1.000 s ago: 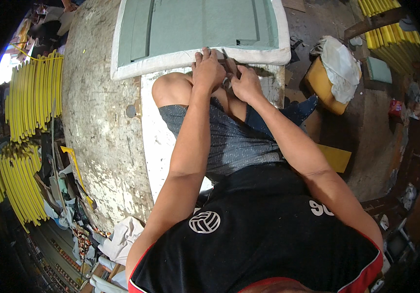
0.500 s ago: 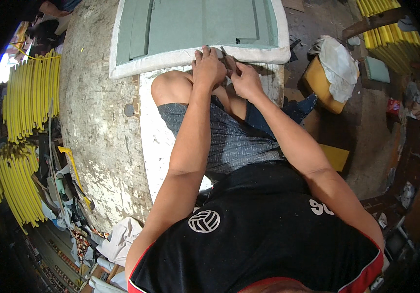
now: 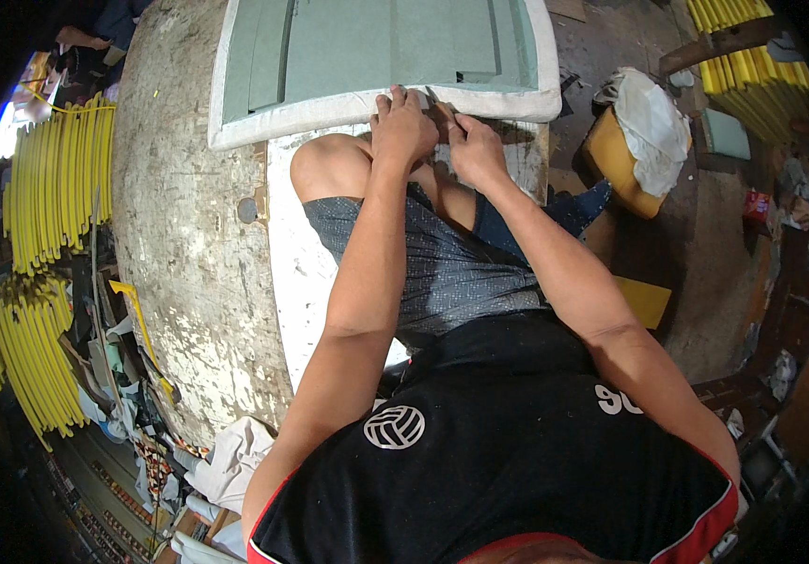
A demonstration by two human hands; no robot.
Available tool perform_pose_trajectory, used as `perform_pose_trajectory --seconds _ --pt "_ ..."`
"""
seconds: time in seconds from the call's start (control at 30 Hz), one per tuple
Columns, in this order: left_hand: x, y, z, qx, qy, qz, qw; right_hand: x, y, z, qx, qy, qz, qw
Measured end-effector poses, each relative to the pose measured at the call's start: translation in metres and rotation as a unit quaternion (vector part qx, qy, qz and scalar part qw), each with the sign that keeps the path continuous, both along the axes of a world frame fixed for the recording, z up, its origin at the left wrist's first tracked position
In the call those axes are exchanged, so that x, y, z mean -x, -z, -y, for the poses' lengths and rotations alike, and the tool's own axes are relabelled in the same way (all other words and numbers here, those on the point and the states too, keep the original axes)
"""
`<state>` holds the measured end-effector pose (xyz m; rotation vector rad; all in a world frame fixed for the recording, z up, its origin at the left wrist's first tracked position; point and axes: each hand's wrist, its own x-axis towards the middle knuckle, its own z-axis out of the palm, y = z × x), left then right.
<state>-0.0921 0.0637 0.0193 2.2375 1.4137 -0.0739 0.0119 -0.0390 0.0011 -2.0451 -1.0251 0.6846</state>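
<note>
A grey-green padded panel [image 3: 348, 52] with a white fabric border [image 3: 320, 115] lies at the top, its near edge over my crossed legs. My left hand [image 3: 402, 136] rests at the middle of that border, fingers stretched and slightly spread over the white fabric; the thumb is hidden. Just to its right, my right hand [image 3: 478, 150] is closed around a slim pointed tool [image 3: 446, 110], brownish with a dark tip. This tip reaches the border beside my left fingertips. The tool is too small and too covered to tell its exact kind.
I sit on a worn, paint-flecked worktable [image 3: 197, 169]. Stacked yellow strips [image 3: 56, 188] stand at the left, with more yellow pieces [image 3: 752, 75] at the far right. A yellow foam block [image 3: 611, 155] under white cloth [image 3: 653, 132] is to the right. Scraps lie lower left.
The tool in my right hand has turned slightly, its thin tip now showing more. My right hand has shifted a little; my left hand stays almost in place on the border.
</note>
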Motion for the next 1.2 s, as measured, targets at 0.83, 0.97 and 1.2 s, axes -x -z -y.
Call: perform_pose_trajectory --seconds 0.83,0.97,1.2 --pt "-0.007 0.006 0.007 -0.078 0.024 -0.021 0.996 -0.046 0.006 0.047 0.029 0.064 -0.274 0.959" --pt "0.002 0.02 -0.002 -0.054 0.041 -0.017 0.998 -0.02 -0.004 0.031 0.04 0.051 -0.37 0.927" --pt "0.004 0.022 0.001 -0.055 0.057 0.017 0.997 -0.016 0.007 0.006 0.049 0.051 -0.387 0.919"
